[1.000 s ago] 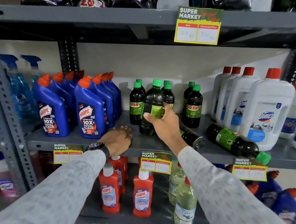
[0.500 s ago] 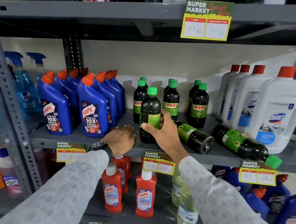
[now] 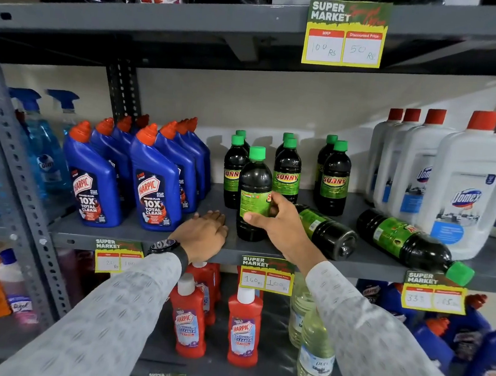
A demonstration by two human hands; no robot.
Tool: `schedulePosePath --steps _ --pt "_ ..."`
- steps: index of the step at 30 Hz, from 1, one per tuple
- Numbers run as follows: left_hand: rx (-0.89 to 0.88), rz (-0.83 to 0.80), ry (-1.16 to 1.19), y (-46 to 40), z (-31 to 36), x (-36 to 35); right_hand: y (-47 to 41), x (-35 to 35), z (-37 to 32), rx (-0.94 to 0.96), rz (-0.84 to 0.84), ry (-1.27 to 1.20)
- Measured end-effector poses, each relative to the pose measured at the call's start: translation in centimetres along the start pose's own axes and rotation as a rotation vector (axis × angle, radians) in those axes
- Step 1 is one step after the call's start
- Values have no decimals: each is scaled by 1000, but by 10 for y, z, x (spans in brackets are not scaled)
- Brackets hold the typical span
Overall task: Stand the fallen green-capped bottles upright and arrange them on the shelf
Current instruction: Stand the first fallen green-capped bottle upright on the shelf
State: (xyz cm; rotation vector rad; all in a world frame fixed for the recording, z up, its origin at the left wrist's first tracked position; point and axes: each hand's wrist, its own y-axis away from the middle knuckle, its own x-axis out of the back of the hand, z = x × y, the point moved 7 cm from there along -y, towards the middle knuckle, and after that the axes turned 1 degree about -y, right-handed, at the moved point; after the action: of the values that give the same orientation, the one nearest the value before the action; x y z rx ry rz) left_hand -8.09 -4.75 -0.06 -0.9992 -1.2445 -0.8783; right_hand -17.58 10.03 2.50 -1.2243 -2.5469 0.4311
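My right hand [image 3: 280, 221] grips a dark green-capped bottle [image 3: 255, 182] that stands upright near the front of the middle shelf [image 3: 265, 251]. Behind it, several more green-capped bottles [image 3: 334, 181] stand in pairs. Two green-capped bottles lie on their sides to the right: one [image 3: 327, 230] just behind my right wrist with its base toward me, another [image 3: 408, 242] with its cap over the shelf's front edge. Palm down, my left hand [image 3: 203, 235] rests on the shelf left of the held bottle, holding nothing.
Blue toilet-cleaner bottles [image 3: 153, 184] stand to the left, white red-capped jugs [image 3: 468, 184] to the right. Price tags [image 3: 267, 276] hang on the shelf edge. Red cleaner bottles [image 3: 242, 328] and clear bottles fill the shelf below. An upper shelf [image 3: 195, 25] hangs overhead.
The held bottle has come forward from the standing group toward the shelf's front, still upright in my right hand. My view has moved closer. My left hand stays put.
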Motion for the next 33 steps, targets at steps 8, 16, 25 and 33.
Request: schedulePosePath --steps 8,16,25,33 --pt "-7 -23 -66 -1 0 -3 -2 -1 5 -41 -82 -61" --pt "-2 4 1 -2 -1 -2 -3 0 7 31 4 36" --pt "6 5 35 -1 -1 -1 -3 -5 8 16 -47 76" --pt "-3 13 28 -3 -3 -3 -6 -5 12 45 -50 124"
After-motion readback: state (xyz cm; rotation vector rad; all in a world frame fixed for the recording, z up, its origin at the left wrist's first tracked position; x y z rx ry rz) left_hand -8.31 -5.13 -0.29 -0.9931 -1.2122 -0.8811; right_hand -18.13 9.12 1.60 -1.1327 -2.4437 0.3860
